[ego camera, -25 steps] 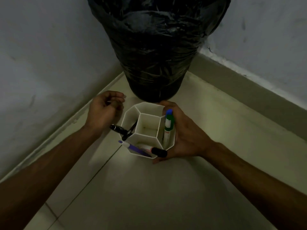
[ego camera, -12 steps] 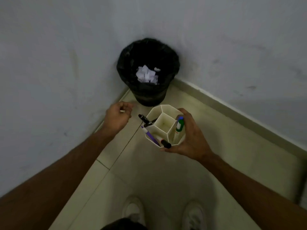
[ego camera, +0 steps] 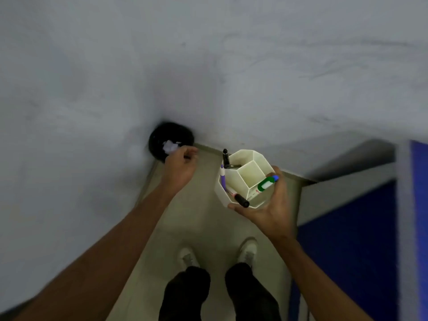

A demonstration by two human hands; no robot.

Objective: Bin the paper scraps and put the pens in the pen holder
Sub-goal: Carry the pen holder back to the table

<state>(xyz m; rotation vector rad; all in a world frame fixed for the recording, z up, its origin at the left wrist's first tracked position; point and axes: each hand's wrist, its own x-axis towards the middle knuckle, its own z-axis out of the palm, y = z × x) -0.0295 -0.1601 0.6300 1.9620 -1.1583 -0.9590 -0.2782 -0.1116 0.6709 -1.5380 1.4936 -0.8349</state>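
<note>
Pens [ego camera: 266, 184] are held in the outer cells of the pen holder [ego camera: 251, 172], gripped at its lower wall by the right hand [ego camera: 271, 212]. It is judged light, rigid and tip-prone, so is best kept upright. Paper scraps [ego camera: 170, 145] lie in the bin [ego camera: 176, 128]. The left hand [ego camera: 180, 167] is curled; whether anything is held cannot be told.

Bin [ego camera: 171, 133]: near side is hidden by the left hand [ego camera: 179, 169], and the rim is smeared by blur. Scraps [ego camera: 169, 145] inside are seen only as a pale blob; no. can't be counted. Whether anything is pinched in the curled left fingers [ego camera: 192, 150] can't be told. Lower ends of the pens [ego camera: 222, 179] are hidden in the holder [ego camera: 245, 152]; print on them is too small to be read. Holder's near wall is covered by the right hand [ego camera: 271, 212]. Forearms [ego camera: 104, 251] and legs [ego camera: 185, 295] are cut off at the bottom edge, and the blue panel [ego camera: 347, 239] at the right. Shoes [ego camera: 188, 257] are blurred.
</note>
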